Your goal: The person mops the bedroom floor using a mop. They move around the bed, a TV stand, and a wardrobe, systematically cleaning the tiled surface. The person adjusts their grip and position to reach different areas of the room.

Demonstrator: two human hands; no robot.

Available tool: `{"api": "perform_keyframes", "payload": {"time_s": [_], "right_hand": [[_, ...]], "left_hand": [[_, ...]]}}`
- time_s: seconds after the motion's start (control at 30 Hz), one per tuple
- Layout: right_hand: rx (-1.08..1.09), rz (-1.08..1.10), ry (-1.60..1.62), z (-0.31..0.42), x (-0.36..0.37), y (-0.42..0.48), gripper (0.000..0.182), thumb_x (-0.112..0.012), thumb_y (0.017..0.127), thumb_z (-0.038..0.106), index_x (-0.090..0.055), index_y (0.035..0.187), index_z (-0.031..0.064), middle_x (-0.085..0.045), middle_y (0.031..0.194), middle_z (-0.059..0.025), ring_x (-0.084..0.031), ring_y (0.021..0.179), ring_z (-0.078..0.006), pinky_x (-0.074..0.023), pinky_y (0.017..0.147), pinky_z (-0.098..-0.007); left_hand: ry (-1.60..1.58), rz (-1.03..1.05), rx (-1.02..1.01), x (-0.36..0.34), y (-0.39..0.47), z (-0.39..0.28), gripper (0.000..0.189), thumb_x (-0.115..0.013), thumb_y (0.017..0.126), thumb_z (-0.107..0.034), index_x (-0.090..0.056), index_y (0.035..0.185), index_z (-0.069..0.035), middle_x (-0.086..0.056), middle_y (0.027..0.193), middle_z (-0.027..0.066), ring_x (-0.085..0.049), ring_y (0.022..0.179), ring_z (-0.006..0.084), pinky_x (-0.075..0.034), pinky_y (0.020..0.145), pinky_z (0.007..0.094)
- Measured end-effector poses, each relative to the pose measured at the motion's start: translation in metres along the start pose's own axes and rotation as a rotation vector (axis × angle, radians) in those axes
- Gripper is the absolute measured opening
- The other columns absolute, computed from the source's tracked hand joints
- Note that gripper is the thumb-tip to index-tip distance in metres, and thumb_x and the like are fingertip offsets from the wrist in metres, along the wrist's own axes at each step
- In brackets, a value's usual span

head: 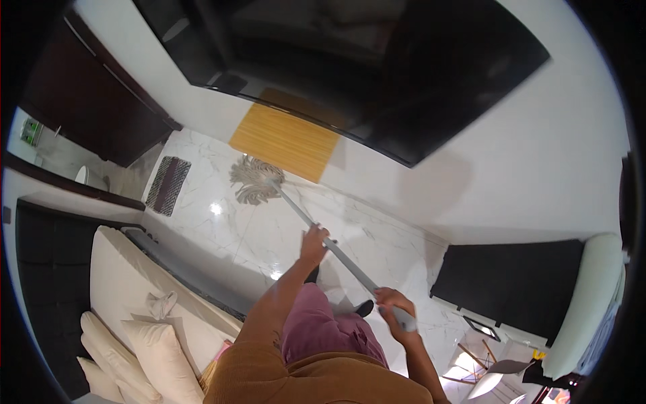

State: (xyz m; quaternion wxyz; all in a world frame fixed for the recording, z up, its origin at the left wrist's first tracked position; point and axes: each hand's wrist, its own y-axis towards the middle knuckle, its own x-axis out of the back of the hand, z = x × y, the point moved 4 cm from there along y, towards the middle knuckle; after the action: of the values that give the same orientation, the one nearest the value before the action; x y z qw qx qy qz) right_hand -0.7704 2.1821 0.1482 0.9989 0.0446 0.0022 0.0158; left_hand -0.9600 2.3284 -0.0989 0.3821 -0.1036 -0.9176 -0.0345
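My left hand (316,244) is closed around the middle of a grey mop handle (356,271). Near the handle's upper end, my right hand (398,312) grips it too. The handle slants away to the upper left, where a string mop head (256,180) lies spread on the white marbled floor tiles (262,227). The mop's strands lie beside a yellow wood-grain panel (287,141) at the wall.
A bed (126,267) with pillows (159,348) stands on the left. A striped mat (168,186) lies at a doorway. Above hangs a large black television (353,65). To the right are a black-topped piece of furniture (504,283) and a chair (497,376).
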Motion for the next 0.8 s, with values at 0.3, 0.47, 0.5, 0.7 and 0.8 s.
{"api": "perform_keyframes", "payload": {"time_s": [0.3,0.47,0.5,0.7,0.8], "right_hand": [[-0.148,-0.543,-0.357,0.145,0.148,-0.200,0.018,-0.061,0.077,0.014,-0.051,0.066,0.0041,-0.059,0.071,-0.0088,-0.056,0.077,-0.0218,-0.0374,0.092,-0.0472],[0.000,-0.722,-0.353,0.150,0.192,-0.268,0.027,-0.061,0.077,0.024,-0.046,0.061,0.0076,-0.052,0.060,-0.0058,-0.049,0.062,-0.0176,-0.0411,0.084,-0.0453],[0.016,-0.752,-0.356,0.149,0.197,-0.274,0.029,-0.060,0.077,0.025,-0.045,0.060,0.0081,-0.051,0.058,-0.0052,-0.047,0.059,-0.0170,-0.0417,0.082,-0.0444],[0.239,-0.546,-0.260,0.149,0.205,-0.267,0.039,-0.068,0.077,0.023,-0.042,0.052,0.0093,-0.042,0.046,-0.0014,-0.039,0.041,-0.0150,-0.0377,0.050,-0.0309],[0.321,-0.440,-0.128,0.156,0.196,-0.250,0.042,-0.071,0.074,0.022,-0.041,0.048,0.0098,-0.041,0.042,-0.0001,-0.038,0.036,-0.0152,-0.0364,0.045,-0.0299]], "left_hand": [[-0.479,0.413,-0.483,-0.190,-0.127,-0.267,0.028,-0.074,0.071,-0.027,-0.053,0.076,-0.011,-0.054,0.080,0.0033,-0.053,0.091,0.0242,-0.025,0.103,0.0530],[-0.247,0.750,-0.900,-0.281,-0.181,-0.384,0.021,-0.062,0.072,-0.026,-0.052,0.065,-0.009,-0.056,0.074,0.0081,-0.058,0.082,0.0267,-0.040,0.085,0.0516],[-0.218,0.847,-0.896,-0.298,-0.185,-0.398,0.018,-0.061,0.071,-0.023,-0.052,0.064,-0.009,-0.057,0.074,0.0092,-0.058,0.081,0.0281,-0.042,0.081,0.0496],[-0.278,0.886,-0.820,-0.290,-0.196,-0.410,0.014,-0.059,0.066,-0.018,-0.054,0.063,-0.005,-0.058,0.071,0.0143,-0.058,0.076,0.0336,-0.046,0.067,0.0443],[-0.307,0.803,-0.726,-0.255,-0.180,-0.385,0.016,-0.062,0.063,-0.020,-0.056,0.061,-0.005,-0.058,0.067,0.0147,-0.060,0.072,0.0344,-0.047,0.064,0.0440]]}}
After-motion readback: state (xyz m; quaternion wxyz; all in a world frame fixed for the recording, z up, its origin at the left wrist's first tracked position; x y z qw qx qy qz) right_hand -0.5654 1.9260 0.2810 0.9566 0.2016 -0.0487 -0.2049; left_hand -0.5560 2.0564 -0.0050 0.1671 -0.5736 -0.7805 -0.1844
